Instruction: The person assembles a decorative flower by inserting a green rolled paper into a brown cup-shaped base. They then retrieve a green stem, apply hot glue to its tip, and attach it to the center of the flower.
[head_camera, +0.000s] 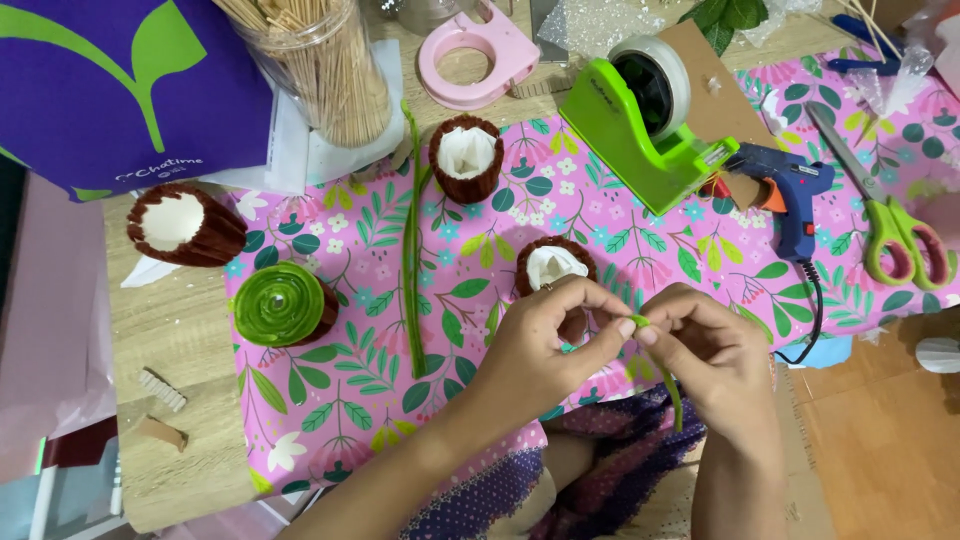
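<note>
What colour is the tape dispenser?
Bright green, the tape dispenser shows clearly in the head view.

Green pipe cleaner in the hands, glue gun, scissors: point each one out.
green pipe cleaner (668, 385): head view, on the stem hanging below the fingers.
glue gun (797, 215): head view, on the blue body above the handle.
scissors (905, 243): head view, on the green handle loops.

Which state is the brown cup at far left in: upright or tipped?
Tipped. The brown cup lies on its side on the wooden table, its white-lined mouth facing left; the other brown cup stands with its mouth facing up.
</note>
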